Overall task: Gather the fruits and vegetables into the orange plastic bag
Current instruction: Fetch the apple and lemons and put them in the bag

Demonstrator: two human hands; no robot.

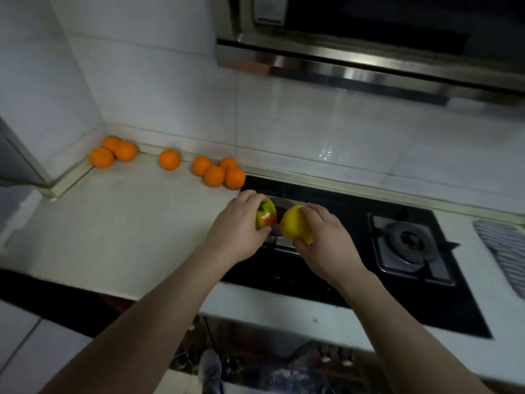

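Above the left burner (pixel 279 212) of the black hob (pixel 355 200), a red-green-yellow fruit (pixel 266 216) sits in the curled fingers of the left hand (pixel 235 226), and just beside it at 3 o'clock a yellow fruit (pixel 293 224) is gripped by the right hand (pixel 326 237). On the pale counter (pixel 127 223), four clustered oranges (pixel 214 176) lie at 11 o'clock from the hands, a single orange (pixel 169 159) and three corner oranges (pixel 125 151) toward 10 o'clock, a striped cloth (pixel 505 248) far at 3 o'clock.

Oranges (pixel 169 159) on counter (pixel 127 223), left of stove (pixel 355 268).
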